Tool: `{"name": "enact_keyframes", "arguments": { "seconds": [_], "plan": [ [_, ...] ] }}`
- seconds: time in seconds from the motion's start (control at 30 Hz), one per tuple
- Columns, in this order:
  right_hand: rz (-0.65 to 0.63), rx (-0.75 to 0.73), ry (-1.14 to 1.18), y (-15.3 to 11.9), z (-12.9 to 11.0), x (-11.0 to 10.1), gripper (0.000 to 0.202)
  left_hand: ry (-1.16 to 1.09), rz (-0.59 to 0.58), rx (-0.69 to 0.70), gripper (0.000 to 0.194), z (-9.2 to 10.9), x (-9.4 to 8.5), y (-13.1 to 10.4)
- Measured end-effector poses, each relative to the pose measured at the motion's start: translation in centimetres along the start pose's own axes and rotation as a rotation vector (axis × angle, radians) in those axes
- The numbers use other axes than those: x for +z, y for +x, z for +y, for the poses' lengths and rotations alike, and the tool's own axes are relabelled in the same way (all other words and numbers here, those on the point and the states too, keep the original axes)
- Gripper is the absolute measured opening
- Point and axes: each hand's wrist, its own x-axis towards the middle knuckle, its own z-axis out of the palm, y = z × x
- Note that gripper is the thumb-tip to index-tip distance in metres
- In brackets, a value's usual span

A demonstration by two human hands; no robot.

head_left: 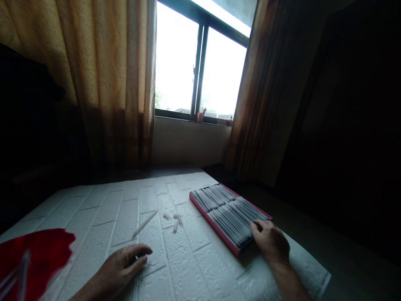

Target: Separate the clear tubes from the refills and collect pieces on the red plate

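Observation:
My right hand (272,241) is at the right edge of a shallow red-rimmed box (219,231), its fingers curled at the ends of the sticks. Whatever is pinched there is hidden. Two rows of thin, pale pen-like sticks (230,217) with dark ends fill the box. My left hand (123,264) rests on the white table, thumb and fingers apart, holding nothing. Beyond it lie a single clear, pen-like tube (145,224) and several small clear caps (176,225).
A red scalloped mat or tray (46,255) is at the left, with blurred pale sticks (20,274) over it. The white brick-patterned tabletop (188,267) ends at the right. Behind are curtains (109,83), a window and a pink cup (200,117) on the sill.

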Motion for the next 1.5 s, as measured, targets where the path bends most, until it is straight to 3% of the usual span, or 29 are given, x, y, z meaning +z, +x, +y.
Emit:
{"name": "enact_keyframes", "arguments": {
  "seconds": [0.27,0.4,0.53,0.63,0.73,0.83,0.9,0.97,1.03,1.17,1.27,1.33,1.5],
  "plan": [
    [0.058,-0.051,-0.030,-0.2,-0.6,-0.1,0.032,0.036,0.026,0.079,0.025,0.8,-0.2,-0.1],
    [0.087,-0.098,-0.067,0.1,-1.1,-0.9,0.031,0.178,0.198,0.193,0.026,1.1,-0.3,-0.4],
    [0.164,-0.131,-0.020,0.3,-2.7,-1.6,0.034,0.423,0.330,0.211,0.031,0.8,-0.4,-0.4],
    [0.125,-0.263,0.131,-0.5,-5.9,-1.8,0.032,0.548,0.310,0.156,0.043,0.4,-0.2,-0.4],
    [0.026,-0.486,0.283,-2.4,-10.7,-2.4,0.027,0.587,0.256,0.008,0.052,0.2,0.3,-0.3],
    [-0.115,-0.727,0.344,-4.4,-15.1,-3.2,0.026,0.564,0.185,-0.107,0.053,0.4,0.6,-0.3],
    [-0.181,-0.803,0.362,-5.0,-17.3,-3.2,0.026,0.538,0.163,-0.118,0.049,0.7,0.7,-0.4],
    [-0.212,-0.821,0.380,-4.7,-18.8,-2.5,0.027,0.520,0.160,-0.114,0.046,1.2,0.6,-0.5],
    [-0.245,-0.803,0.377,-3.8,-19.8,-1.0,0.040,0.524,0.167,-0.119,0.045,1.7,0.5,-0.7],
    [-0.444,-0.739,0.296,-2.0,-21.2,3.1,0.063,0.523,0.188,-0.125,0.045,2.5,0.5,-1.0],
    [-0.525,-0.792,0.335,-1.5,-21.9,5.4,0.058,0.522,0.225,-0.134,0.043,2.8,0.7,-1.3],
    [-0.512,-0.881,0.404,-1.5,-22.2,6.3,0.050,0.524,0.254,-0.132,0.037,2.9,0.9,-1.4],
    [-0.441,-0.996,0.545,-1.5,-22.8,6.8,0.041,0.552,0.294,-0.131,0.022,3.3,1.1,-1.8]
  ]
}}
